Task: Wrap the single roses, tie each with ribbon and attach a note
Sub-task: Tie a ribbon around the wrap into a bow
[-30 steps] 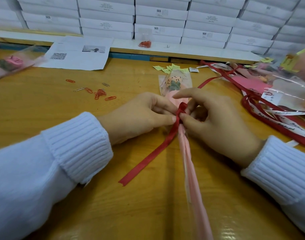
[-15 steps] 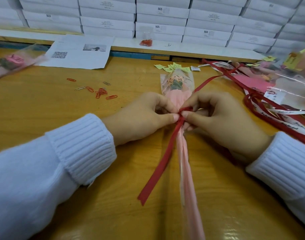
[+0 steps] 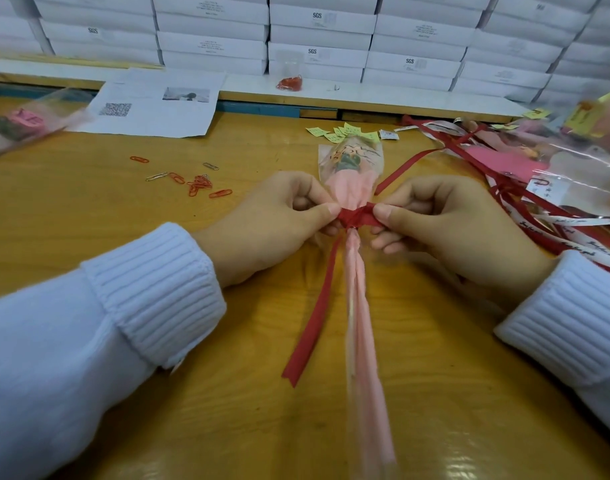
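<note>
A single rose wrapped in pink paper and clear film lies on the wooden table, bloom pointing away from me, long stem end toward me. A red ribbon is knotted around its neck. My left hand pinches the ribbon's left side with thumb and forefinger. My right hand pinches the right side. One ribbon tail trails toward me on the left of the stem; the other runs off to the upper right.
Yellow-green note slips lie just beyond the bloom. Orange paper clips are scattered to the left. Printed sheets and another wrapped rose sit far left. Ribbons and wrapped roses pile at right. White boxes stack behind.
Both hands have drawn apart sideways, pulling the ribbon into a tight knot at the neck. The near tail has swung closer alongside the stem.
</note>
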`<state>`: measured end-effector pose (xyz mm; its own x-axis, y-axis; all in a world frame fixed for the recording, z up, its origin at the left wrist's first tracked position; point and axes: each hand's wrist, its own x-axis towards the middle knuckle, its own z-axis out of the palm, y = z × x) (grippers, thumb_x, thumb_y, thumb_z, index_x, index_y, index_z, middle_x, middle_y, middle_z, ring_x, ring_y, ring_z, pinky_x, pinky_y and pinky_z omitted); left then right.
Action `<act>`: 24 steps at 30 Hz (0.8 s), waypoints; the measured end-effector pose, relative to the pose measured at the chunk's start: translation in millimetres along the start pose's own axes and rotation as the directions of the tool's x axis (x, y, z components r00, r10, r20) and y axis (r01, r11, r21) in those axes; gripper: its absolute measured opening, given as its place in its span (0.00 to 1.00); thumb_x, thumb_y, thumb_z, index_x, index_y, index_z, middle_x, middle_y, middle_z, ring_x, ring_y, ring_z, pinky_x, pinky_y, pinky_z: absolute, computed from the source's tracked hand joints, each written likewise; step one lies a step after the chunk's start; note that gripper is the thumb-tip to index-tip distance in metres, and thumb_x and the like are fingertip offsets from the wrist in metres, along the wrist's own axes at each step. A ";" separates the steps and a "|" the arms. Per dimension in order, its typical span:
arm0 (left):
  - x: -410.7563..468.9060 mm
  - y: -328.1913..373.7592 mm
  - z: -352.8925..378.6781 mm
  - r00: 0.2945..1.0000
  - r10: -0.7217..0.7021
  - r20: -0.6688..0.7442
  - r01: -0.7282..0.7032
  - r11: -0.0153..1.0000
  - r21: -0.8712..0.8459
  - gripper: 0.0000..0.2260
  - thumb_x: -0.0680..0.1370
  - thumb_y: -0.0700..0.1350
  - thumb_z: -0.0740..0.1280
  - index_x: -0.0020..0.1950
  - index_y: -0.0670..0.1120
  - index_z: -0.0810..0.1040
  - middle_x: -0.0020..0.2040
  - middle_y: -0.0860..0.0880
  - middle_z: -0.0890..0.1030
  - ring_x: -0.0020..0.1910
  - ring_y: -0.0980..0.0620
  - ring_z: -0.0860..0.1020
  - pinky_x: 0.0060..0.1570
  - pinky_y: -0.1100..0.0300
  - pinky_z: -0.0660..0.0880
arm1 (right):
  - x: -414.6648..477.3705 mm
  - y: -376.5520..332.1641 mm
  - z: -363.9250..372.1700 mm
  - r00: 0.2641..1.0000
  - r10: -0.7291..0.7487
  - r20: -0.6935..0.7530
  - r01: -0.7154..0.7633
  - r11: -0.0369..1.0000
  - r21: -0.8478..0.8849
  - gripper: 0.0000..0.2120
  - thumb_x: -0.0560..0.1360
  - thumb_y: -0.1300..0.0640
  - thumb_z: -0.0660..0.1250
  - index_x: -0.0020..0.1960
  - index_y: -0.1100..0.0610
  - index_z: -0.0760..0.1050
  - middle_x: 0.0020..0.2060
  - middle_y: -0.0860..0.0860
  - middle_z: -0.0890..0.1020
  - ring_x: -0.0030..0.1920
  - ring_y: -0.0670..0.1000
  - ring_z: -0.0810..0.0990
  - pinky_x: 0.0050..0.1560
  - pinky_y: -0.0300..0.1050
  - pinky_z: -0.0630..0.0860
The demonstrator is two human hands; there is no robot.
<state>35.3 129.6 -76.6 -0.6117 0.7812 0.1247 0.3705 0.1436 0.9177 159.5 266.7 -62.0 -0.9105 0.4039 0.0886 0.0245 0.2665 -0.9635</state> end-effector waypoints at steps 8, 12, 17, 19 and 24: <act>3.2 -5.1 -0.2 0.988 0.016 -0.156 0.036 0.944 0.328 0.04 0.79 0.45 0.64 0.43 0.51 0.73 0.42 0.52 0.79 0.43 0.53 0.79 0.50 0.52 0.77 | 1.8 -2.5 -2.9 0.982 0.189 0.026 -0.188 0.981 -0.054 0.05 0.75 0.65 0.66 0.44 0.67 0.76 0.28 0.56 0.82 0.28 0.46 0.81 0.30 0.34 0.79; 6.3 -5.4 -1.2 0.975 -0.065 -0.212 0.145 0.909 0.391 0.05 0.80 0.45 0.62 0.44 0.50 0.71 0.44 0.50 0.80 0.45 0.51 0.79 0.50 0.50 0.78 | 2.9 -3.9 -3.3 0.973 0.229 -0.013 -0.228 0.963 -0.142 0.05 0.75 0.65 0.66 0.42 0.66 0.77 0.29 0.56 0.81 0.27 0.47 0.80 0.28 0.34 0.77; 9.7 -7.2 -1.3 0.950 -0.105 -0.294 0.238 0.851 0.468 0.03 0.80 0.44 0.60 0.46 0.48 0.70 0.49 0.47 0.78 0.47 0.50 0.77 0.37 0.60 0.70 | 5.5 -2.7 -3.0 0.964 0.251 -0.088 -0.265 0.933 -0.244 0.06 0.75 0.64 0.65 0.41 0.64 0.77 0.24 0.52 0.79 0.25 0.46 0.80 0.26 0.34 0.77; 9.8 -8.1 -2.0 0.953 -0.096 -0.287 0.228 0.853 0.470 0.03 0.80 0.44 0.60 0.46 0.48 0.71 0.48 0.48 0.79 0.47 0.51 0.77 0.39 0.59 0.72 | 6.7 -0.5 -3.2 0.962 0.243 -0.123 -0.268 0.925 -0.270 0.06 0.76 0.63 0.65 0.41 0.63 0.77 0.23 0.51 0.80 0.26 0.47 0.80 0.28 0.36 0.78; 7.3 -10.3 -8.5 0.979 -0.014 -0.205 0.093 0.921 0.379 0.05 0.78 0.46 0.64 0.43 0.52 0.72 0.42 0.54 0.80 0.43 0.55 0.78 0.45 0.58 0.75 | 6.0 -1.3 -4.1 0.963 0.254 -0.095 -0.269 0.936 -0.227 0.05 0.77 0.60 0.66 0.45 0.62 0.77 0.27 0.54 0.82 0.30 0.49 0.80 0.28 0.34 0.77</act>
<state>21.0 128.6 -81.9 -0.7472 0.6379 0.1864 0.5495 0.4352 0.7132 155.7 272.3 -59.1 -0.8313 0.5391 -0.1351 0.3614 0.3397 -0.8683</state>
